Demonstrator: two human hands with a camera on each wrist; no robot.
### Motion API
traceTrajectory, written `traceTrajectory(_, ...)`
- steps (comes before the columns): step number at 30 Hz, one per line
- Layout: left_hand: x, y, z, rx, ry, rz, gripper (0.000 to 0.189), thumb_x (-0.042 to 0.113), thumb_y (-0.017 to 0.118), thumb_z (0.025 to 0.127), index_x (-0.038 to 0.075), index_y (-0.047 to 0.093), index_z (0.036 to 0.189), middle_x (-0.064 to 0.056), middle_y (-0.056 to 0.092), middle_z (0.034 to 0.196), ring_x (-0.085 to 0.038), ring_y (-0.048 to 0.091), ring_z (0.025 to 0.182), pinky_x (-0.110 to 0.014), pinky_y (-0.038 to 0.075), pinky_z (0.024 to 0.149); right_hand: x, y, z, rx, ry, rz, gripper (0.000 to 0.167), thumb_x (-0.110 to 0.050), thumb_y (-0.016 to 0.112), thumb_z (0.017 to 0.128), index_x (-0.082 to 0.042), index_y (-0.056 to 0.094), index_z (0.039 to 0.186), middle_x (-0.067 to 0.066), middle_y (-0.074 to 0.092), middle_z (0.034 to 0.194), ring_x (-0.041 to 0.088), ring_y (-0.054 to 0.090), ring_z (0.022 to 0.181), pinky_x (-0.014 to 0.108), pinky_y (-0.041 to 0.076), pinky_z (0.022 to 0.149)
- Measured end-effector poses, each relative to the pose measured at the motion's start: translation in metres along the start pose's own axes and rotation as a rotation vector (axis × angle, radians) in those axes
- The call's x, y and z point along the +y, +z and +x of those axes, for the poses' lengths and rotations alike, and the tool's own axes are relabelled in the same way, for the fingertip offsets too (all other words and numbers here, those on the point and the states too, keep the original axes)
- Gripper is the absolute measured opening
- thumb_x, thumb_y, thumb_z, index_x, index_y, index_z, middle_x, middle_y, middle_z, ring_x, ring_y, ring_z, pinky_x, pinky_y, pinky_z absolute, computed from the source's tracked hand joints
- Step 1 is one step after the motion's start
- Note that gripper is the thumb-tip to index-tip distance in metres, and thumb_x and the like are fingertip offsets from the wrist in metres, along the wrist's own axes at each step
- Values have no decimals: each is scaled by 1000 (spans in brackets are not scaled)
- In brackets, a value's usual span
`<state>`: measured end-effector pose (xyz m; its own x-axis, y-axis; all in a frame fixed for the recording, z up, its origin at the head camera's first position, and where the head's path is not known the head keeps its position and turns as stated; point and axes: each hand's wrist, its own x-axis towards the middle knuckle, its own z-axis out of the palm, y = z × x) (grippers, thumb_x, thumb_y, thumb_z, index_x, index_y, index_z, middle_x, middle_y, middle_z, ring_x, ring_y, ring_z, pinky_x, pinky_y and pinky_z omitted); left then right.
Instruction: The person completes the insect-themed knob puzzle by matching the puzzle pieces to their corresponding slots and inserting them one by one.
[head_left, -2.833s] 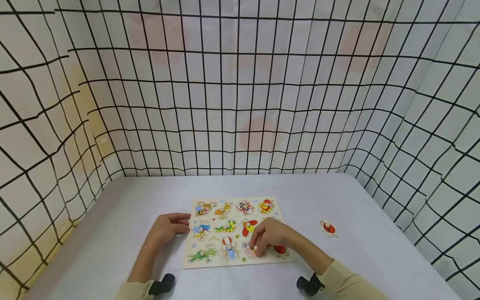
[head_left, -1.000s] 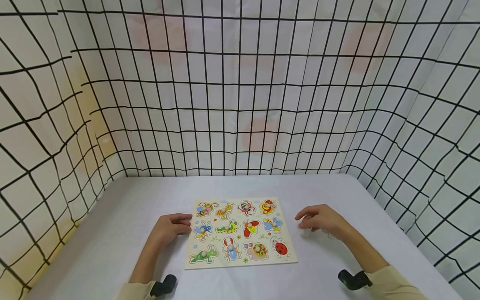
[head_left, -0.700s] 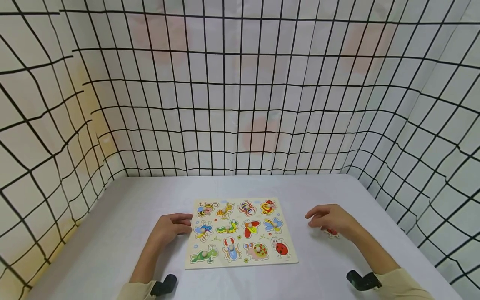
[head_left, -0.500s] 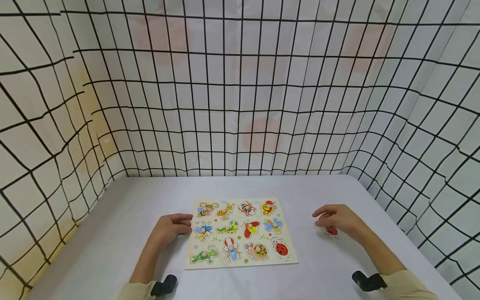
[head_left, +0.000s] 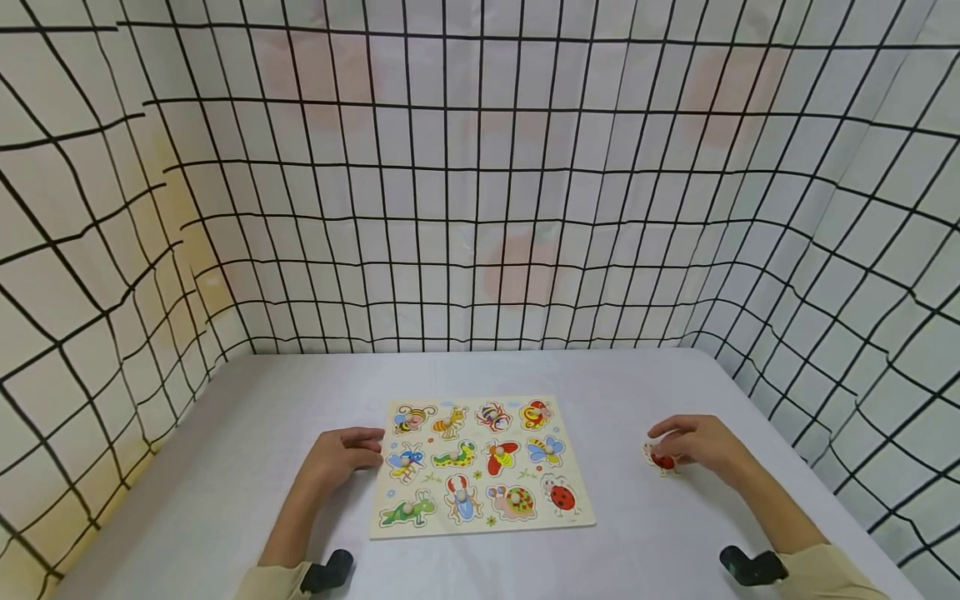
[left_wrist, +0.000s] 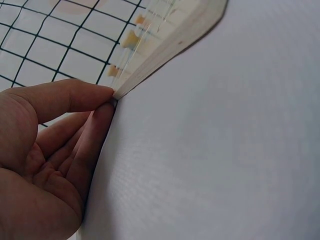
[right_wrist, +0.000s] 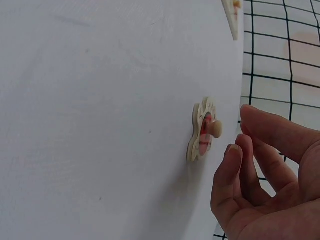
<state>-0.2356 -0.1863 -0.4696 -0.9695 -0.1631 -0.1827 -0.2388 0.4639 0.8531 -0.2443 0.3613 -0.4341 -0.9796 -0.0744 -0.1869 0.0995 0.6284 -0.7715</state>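
Observation:
A wooden knob puzzle board with insect pictures lies flat on the table. My left hand is at its left side, the fingertips touching the board's edge in the left wrist view. To the right of the board lies a loose ladybug puzzle piece, partly covered in the head view by my right hand. The right wrist view shows a gap between these bent fingers and the round knob on the piece. The board's ladybug picture, at lower right, has no knob on it.
A white cloth covers the table. White walls with black grid netting rise at the back and on both sides. Black wrist cameras sit at both cuffs.
My right hand has left the board's lower right, where a snail piece now sits in view, and moved right over the loose ladybug piece. The left hand stays at the board's edge.

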Motion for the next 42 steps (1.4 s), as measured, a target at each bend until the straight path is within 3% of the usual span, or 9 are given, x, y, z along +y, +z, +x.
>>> traceTrajectory(9, 0, 0, 1, -4, -5, -9, 39, 10, 76, 85, 9, 73, 124, -4, 74, 100, -19, 65, 88, -37, 48, 84, 8, 0, -2, -1, 27, 28, 33, -17, 74, 90, 2, 70, 116, 5, 76, 94, 18, 66, 84, 32, 53, 74)
traceTrajectory(25, -1, 0, 1, -1, -1, -12, 37, 11, 76, 86, 11, 74, 122, -3, 75, 100, -23, 62, 97, -38, 45, 87, 16, 5, 1, -4, 38, 63, 32, -12, 78, 83, 3, 73, 112, 0, 73, 87, 16, 63, 76, 31, 53, 67)
traceTrajectory(42, -2, -1, 2, -11, 3, -29, 38, 12, 77, 85, 10, 73, 123, -2, 74, 98, -20, 63, 92, -35, 47, 84, 13, 7, 1, 42, 40, -4, 24, -10, 74, 86, 3, 74, 106, 5, 74, 93, 19, 61, 79, 33, 51, 67)
